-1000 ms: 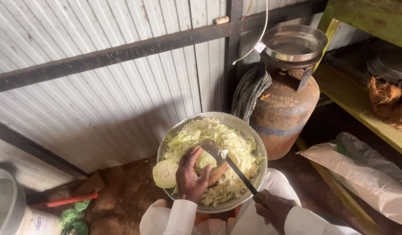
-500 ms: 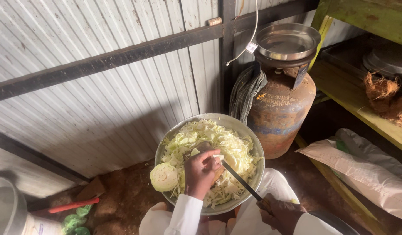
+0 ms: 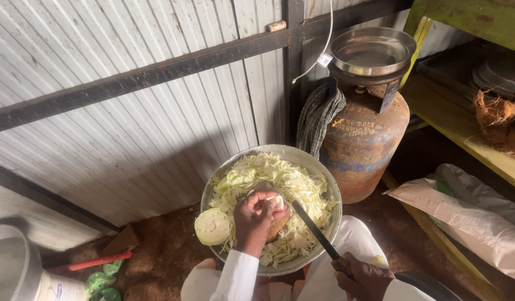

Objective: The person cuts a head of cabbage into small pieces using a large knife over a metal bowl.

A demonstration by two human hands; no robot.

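Left hand (image 3: 257,214) now fisted over cabbage piece (image 3: 277,202), knife (image 3: 315,229) blade off it, lower-right.

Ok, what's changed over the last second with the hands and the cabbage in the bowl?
The left hand has curled tighter over the small cabbage piece it holds. The knife in the right hand has drawn back from that piece toward the bowl's near rim. The metal bowl, cabbage half and gas cylinder stayed put.

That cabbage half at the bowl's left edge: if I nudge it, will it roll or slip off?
The cabbage half looks rounded, so probably apt to roll. It sits at the bowl rim, so a push outward may drop it. Dense and firm, likely not floppy.
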